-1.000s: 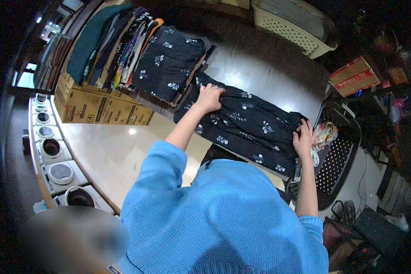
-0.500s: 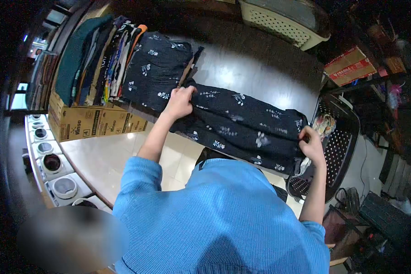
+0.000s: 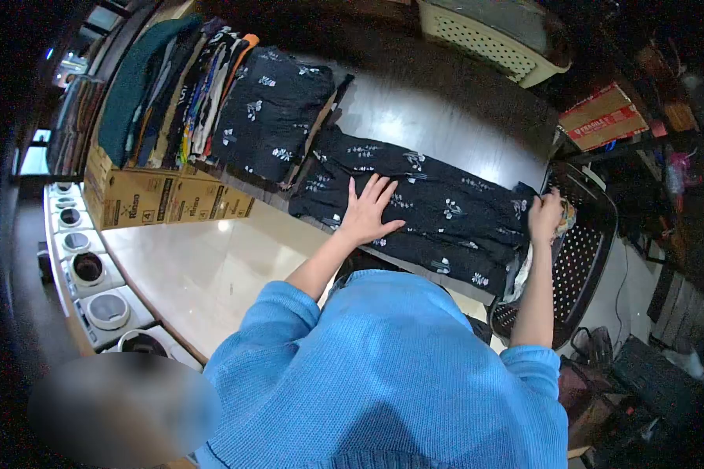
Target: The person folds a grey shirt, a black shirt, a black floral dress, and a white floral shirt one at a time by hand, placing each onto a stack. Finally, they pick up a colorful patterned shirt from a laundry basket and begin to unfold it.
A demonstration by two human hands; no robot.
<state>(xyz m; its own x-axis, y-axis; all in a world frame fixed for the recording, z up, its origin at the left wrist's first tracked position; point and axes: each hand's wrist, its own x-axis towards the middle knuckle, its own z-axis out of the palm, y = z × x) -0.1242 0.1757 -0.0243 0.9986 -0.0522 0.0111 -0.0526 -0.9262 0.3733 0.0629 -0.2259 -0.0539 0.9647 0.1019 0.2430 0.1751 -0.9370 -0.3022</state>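
A black garment with white flowers (image 3: pixel 446 211) lies spread along the front of the dark table (image 3: pixel 446 86). My left hand (image 3: pixel 369 211) rests flat on its left half, fingers spread. At the garment's right end, my right hand (image 3: pixel 545 216) has its fingers closed round the edge of the cloth. Left of the spread piece sits a folded garment (image 3: pixel 274 113) with the same flower pattern, beside a long row of folded clothes (image 3: pixel 184 98).
Cardboard boxes (image 3: pixel 137 199) stand below the clothes row at the left. A dark perforated basket (image 3: pixel 575 258) is at the right, near a red-taped carton (image 3: pixel 602 117). A cream basket (image 3: pixel 489 43) stands at the back. Washing machines (image 3: pixel 108 311) line the far left.
My left hand has let go of the bunched cloth and moved right and down onto the garment, fingers now spread. My right hand has shifted slightly right and up. The cloth's left end lies flatter.
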